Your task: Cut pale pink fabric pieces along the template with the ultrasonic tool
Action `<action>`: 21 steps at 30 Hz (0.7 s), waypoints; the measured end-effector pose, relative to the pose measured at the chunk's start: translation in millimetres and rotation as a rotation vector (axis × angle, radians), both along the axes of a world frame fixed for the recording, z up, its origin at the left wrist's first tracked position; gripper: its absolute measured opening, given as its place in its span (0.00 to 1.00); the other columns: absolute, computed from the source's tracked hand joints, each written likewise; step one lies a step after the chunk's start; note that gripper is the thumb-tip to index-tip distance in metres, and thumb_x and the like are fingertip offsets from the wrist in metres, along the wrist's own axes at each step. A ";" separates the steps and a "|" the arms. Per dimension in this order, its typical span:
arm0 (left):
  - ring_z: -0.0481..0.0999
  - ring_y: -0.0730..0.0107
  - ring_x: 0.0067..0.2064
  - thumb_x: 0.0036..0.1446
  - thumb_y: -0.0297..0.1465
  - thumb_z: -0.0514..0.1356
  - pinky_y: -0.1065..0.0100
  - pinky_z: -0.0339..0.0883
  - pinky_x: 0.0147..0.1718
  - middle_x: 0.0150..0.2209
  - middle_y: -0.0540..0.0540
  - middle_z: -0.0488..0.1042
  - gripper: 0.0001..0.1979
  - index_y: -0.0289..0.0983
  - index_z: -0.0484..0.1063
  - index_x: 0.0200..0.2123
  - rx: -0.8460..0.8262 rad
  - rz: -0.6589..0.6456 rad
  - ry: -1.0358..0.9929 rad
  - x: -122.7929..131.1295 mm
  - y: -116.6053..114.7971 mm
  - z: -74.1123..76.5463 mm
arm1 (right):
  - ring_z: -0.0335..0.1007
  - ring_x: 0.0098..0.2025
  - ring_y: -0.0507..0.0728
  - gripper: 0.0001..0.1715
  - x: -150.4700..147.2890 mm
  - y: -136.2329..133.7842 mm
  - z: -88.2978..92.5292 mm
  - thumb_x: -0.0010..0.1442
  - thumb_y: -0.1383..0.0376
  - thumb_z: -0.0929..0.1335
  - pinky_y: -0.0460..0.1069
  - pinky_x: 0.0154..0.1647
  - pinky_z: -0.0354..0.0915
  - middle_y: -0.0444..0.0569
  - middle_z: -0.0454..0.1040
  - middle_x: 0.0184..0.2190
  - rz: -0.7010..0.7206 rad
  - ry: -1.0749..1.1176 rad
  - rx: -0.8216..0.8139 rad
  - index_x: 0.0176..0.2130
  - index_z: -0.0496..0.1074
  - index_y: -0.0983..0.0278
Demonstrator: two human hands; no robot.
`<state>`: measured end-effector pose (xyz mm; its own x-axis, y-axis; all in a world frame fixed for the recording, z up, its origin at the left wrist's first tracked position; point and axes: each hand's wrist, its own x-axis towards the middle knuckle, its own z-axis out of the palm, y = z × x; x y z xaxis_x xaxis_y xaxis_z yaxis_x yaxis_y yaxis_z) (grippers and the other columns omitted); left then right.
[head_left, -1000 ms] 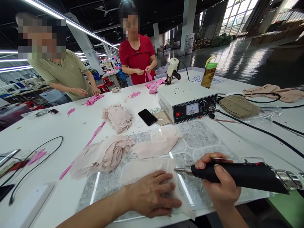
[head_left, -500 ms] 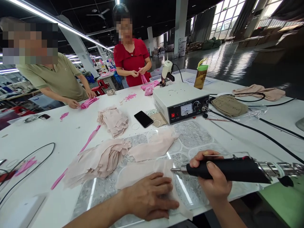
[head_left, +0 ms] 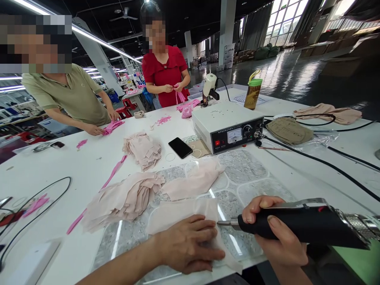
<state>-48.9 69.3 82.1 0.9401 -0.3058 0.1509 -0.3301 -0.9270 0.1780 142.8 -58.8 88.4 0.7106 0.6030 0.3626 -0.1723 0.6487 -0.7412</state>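
My left hand (head_left: 190, 247) lies flat with fingers spread, pressing down a pale pink fabric piece (head_left: 175, 209) on the clear-topped grey patterned mat (head_left: 113, 237). Wrapped round a black handheld ultrasonic cutter (head_left: 291, 223), my right hand (head_left: 282, 237) holds it level, its thin metal tip pointing left at the fabric's right edge. Whether the tip touches the cloth, I cannot tell. Beyond my left hand lies a crumpled fabric piece (head_left: 194, 180), and to its left a fanned stack of fabric pieces (head_left: 124, 200).
A white control box (head_left: 228, 122) with a dial stands behind the mat, cabled towards the right. Near it are a phone (head_left: 180, 147), another fabric stack (head_left: 144, 150), a bottle (head_left: 253, 94) and brown patterns (head_left: 289, 130). Across the table two people handle pink strips (head_left: 113, 126).
My right hand has drawn the cutter slightly right and down, tilting its rear end lower. My left hand stays on the fabric. The whole view has shifted a little.
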 end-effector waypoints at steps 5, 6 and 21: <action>0.67 0.56 0.60 0.68 0.43 0.52 0.57 0.58 0.60 0.48 0.42 0.72 0.17 0.42 0.70 0.53 -0.003 0.003 -0.019 0.1 -1.0 1.8 | 0.67 0.22 0.53 0.07 1.5 -1.0 -3.6 0.56 0.60 0.70 0.51 0.22 0.68 0.45 0.68 0.26 0.029 -0.024 -0.006 0.35 0.72 0.60; 0.67 0.56 0.59 0.68 0.43 0.52 0.57 0.59 0.60 0.48 0.42 0.72 0.17 0.42 0.70 0.53 -0.003 0.004 -0.020 0.0 -1.2 1.8 | 0.67 0.23 0.54 0.07 1.8 -1.6 -3.5 0.56 0.60 0.70 0.52 0.23 0.68 0.45 0.68 0.26 0.028 -0.026 -0.008 0.35 0.72 0.60; 0.67 0.57 0.59 0.67 0.41 0.55 0.59 0.61 0.59 0.49 0.41 0.71 0.17 0.40 0.72 0.53 -0.011 -0.032 -0.038 2.2 0.2 0.2 | 0.67 0.22 0.53 0.08 -0.1 11.4 0.2 0.54 0.59 0.71 0.51 0.22 0.69 0.44 0.69 0.25 -0.064 0.005 -0.013 0.33 0.72 0.60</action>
